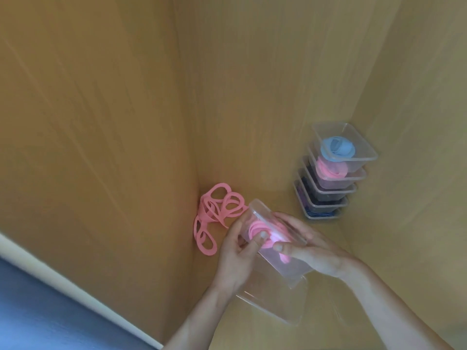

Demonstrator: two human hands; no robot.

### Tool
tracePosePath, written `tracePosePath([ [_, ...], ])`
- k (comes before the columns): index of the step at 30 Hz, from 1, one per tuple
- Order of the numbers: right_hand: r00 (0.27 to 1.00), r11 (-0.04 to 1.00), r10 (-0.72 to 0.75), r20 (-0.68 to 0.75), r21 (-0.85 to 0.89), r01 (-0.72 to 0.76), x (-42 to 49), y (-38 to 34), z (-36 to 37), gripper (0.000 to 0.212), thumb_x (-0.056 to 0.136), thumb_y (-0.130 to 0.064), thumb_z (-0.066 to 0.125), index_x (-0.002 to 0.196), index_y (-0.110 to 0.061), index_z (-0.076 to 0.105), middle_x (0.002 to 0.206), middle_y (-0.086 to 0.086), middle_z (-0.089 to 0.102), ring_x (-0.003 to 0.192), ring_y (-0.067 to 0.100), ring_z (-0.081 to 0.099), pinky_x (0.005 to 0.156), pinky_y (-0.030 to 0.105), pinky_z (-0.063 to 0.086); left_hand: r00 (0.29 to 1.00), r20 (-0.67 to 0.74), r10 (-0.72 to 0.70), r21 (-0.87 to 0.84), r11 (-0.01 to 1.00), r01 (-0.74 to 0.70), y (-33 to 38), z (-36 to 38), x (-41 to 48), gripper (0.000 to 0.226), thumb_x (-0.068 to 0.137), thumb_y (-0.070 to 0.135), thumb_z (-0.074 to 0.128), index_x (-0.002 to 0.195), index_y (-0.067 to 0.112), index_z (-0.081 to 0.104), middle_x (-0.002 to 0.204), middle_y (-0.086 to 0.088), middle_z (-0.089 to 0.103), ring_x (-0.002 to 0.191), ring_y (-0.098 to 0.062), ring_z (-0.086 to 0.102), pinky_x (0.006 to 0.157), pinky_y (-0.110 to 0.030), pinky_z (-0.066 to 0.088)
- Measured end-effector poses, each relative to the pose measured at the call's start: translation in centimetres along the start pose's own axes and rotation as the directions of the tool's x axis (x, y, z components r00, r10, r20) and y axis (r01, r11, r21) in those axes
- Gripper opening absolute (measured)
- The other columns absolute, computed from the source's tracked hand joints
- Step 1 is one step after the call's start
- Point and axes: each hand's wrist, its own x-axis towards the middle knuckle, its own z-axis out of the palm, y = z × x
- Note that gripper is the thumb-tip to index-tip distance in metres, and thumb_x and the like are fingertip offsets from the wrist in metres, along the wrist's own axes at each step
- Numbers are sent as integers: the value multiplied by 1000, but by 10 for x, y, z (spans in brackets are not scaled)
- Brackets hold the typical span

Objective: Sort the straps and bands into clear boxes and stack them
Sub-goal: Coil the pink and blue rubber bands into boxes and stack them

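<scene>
Both my hands hold a clear plastic box (285, 261) tilted above the wooden shelf floor. Inside it lies a coiled pink band (262, 232). My left hand (237, 256) grips the box's left side, its fingers curled over the rim and touching the pink coil. My right hand (310, 246) grips the right side, thumb on the near wall. A loose pink strap (214, 213) lies in loops in the back left corner. Under the held box a second clear box (275, 301) rests on the floor.
A stack of several clear boxes (331, 173) stands in the back right corner; the top one holds a blue roll (337, 147), the one below a pink roll, lower ones dark bands. Wooden walls (101, 122) close in left, back and right. A blue floor (38, 311) shows at lower left.
</scene>
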Motion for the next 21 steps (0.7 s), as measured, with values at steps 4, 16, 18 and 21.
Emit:
tracePosePath([
  [4,998,1000,0,-59,-23,-2,5,-11,-7,89,55,-79,80,136,-61,45,138,-31,54,127,-10,50,105,24,41,1000,-3,28,-23,999,-28,13,5,9,58,89,34,70,143,26,52,132,13,66,123,-4,60,99,-19,49],
  [16,744,929,-134,-655,-344,-135,25,-80,-92,100,50,-72,65,143,-41,45,137,-10,57,127,20,53,106,43,45,984,-46,-173,93,980,177,-15,-2,6,32,97,0,56,121,21,59,131,5,60,117,-3,56,83,-8,40],
  [18,648,855,-186,-739,-447,-264,34,-94,-116,96,52,-74,63,140,-41,44,132,-1,58,126,30,50,105,47,41,982,-46,-185,138,972,189,-20,-4,3,35,94,-8,53,116,18,61,128,5,61,115,-5,57,77,-5,40],
  [21,555,725,-197,-808,-501,-472,53,-112,-148,89,61,-72,66,139,-33,46,132,12,55,127,37,46,101,51,33,979,-62,-194,163,966,202,-28,-7,0,34,93,-11,52,111,15,64,125,3,61,105,-5,60,72,-7,41],
])
